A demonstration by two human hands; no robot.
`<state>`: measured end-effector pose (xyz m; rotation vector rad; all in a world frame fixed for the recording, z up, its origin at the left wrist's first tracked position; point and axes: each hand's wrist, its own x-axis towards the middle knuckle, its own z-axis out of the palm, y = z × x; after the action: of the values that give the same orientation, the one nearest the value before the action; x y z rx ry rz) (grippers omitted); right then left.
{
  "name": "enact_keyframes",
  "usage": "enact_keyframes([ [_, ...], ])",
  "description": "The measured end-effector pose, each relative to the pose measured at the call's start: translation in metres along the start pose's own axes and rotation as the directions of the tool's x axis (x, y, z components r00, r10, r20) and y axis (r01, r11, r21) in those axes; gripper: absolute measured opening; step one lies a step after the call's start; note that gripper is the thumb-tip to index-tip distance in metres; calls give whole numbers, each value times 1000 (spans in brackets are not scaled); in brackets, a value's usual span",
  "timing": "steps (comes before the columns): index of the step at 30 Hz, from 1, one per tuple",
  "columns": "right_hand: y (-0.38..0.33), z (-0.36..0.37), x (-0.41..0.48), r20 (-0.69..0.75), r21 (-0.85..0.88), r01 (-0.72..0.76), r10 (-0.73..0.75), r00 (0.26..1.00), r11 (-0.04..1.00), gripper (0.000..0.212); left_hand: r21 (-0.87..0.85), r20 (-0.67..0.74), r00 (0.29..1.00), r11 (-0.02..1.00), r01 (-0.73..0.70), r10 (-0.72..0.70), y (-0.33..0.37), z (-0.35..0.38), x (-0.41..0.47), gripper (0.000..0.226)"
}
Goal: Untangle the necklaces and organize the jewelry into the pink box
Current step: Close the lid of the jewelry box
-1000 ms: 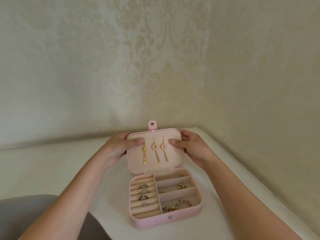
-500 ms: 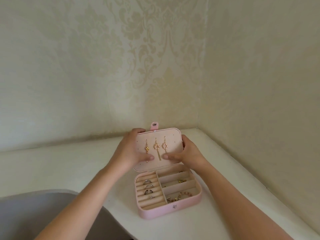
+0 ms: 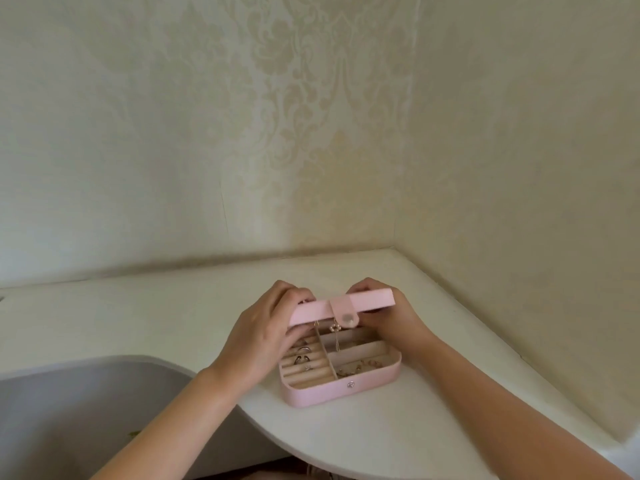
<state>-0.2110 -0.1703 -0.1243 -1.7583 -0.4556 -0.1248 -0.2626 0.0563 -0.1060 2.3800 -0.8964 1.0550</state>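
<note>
The pink box [image 3: 325, 393] sits on the white table, its lid [image 3: 311, 309] tipped forward and almost level over the base. My left hand [image 3: 263, 337] grips the lid's left end, my right hand [image 3: 388, 317] its right end. A snap tab [image 3: 344, 311] hangs from the lid's front edge. Gold drop earrings [image 3: 335, 328] dangle from the lid's underside. Silver rings [image 3: 304, 358] sit in the left ring rolls. A beaded chain [image 3: 360, 366] lies in the front right compartment. The back compartments are hidden by the lid.
The white table [image 3: 173, 323] fills a corner between two patterned cream walls [image 3: 311, 133], with its curved front edge just below the box. A grey rounded surface [image 3: 69, 410] lies at the lower left, below the table's edge.
Both hands have swung the lid down from upright to nearly flat over the base. The earrings now hang beneath it. The view has shifted, so the box sits a little further right.
</note>
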Motion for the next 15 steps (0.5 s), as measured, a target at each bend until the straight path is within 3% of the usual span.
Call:
enact_keyframes([
  [3,0,-10,-9,115,-192,78,-56,992,978,32,-28,58,998,999,-24,25,5,3,-11,58],
  [7,-6,-21,-13,231,-378,63,28,973,924,45,-34,130,991,999,18,-14,3,2,-23,71],
  [12,-11,-40,-16,290,-340,-100,206,935,935,63,15,260,964,999,45,-47,0,-2,-23,72],
  [15,-17,-51,-19,400,-260,-164,261,879,952,67,-15,389,917,995,102,-88,3,-14,-15,65],
])
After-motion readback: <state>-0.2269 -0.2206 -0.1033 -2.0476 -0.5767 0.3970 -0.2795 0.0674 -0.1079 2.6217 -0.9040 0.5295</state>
